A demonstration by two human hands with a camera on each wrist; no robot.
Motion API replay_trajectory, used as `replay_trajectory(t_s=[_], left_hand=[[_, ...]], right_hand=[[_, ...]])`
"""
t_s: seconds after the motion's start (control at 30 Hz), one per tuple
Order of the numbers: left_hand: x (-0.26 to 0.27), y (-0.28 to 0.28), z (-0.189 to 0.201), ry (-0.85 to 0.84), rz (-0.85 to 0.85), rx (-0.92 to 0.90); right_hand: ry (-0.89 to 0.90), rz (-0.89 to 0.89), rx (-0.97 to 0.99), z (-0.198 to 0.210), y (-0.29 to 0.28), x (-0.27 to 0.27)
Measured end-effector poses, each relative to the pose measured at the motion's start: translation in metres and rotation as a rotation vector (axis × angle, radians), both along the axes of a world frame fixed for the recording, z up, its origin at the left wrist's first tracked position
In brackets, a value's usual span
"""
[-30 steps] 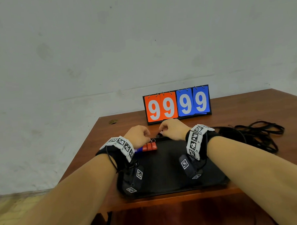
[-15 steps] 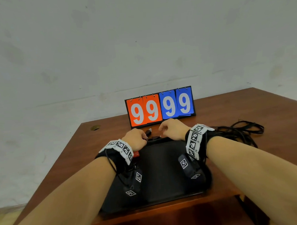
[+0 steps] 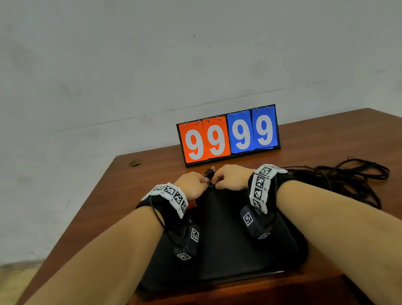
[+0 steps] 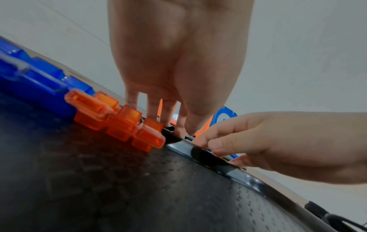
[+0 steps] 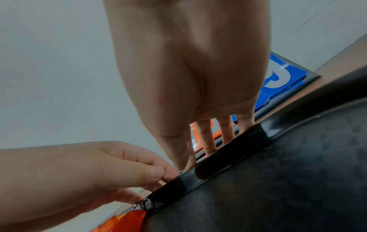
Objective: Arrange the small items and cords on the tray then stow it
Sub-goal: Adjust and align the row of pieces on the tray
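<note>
Both hands: the left hand (image 3: 192,184) and right hand (image 3: 231,177) are meeting at the far rim of the black tray (image 3: 222,243), fingers curled in, thumbs nearly touching each other.

What they're pinching: honestly hard to call. A small dark plug-looking thing (image 3: 209,173) is poking up right between the knuckles, and both thumb-and-finger pinches seem to be closing on it or on a cord end. I'm guessing they're using two hands because it's tiny and fiddly.

Left grip up close: the left wrist view is showing the left fingers (image 4: 155,108) reaching down over the rim, tips behind it, so what they've got hold of is hidden.

Right grip up close: the right hand's thumb and forefinger are pressing together just over the rim; can't tell what's in there either.

Clips: a row of orange clips (image 4: 119,120) is sitting on the tray just left of the pinch, with blue clips (image 4: 39,81) further left. Looks like they're being lined up along the far edge on purpose.

Only the wrist views: that whole clip row, since the head view is only catching a sliver of red under the left wrist.

Only the head view: the cords (image 3: 346,180), piled loose on the table (image 3: 333,142) off to the right of the grip, not on the tray yet.

Behind the grip: a flip scoreboard (image 3: 229,135).
</note>
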State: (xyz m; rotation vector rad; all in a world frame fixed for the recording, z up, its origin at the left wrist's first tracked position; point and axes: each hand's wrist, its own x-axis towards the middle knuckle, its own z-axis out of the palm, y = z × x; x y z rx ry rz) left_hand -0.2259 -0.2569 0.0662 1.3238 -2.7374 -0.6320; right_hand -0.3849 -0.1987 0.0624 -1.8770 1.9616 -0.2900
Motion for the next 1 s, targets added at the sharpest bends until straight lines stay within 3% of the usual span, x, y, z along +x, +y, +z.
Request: replay_trajectory(t_s=[0.23, 0.33, 0.67, 1.0], left_hand=[[0.002, -0.005, -0.004, -0.001, -0.018, -0.018], [0.006, -0.006, -0.002, 0.082, 0.008, -0.064], [0.032, 0.007, 0.022, 0.42, 0.153, -0.108], [0.062, 0.046, 0.051, 0.562, 0.222, 0.098]], right_hand=[[0.057, -0.027, 0.029, -0.002, -0.004, 0.002], [0.033, -0.077, -0.028, -0.002, -0.003, -0.001], [-0.237, -0.192, -0.294, 0.023, 0.02, 0.008], [-0.592, -0.296, -0.275, 0.06, 0.078, 0.037]])
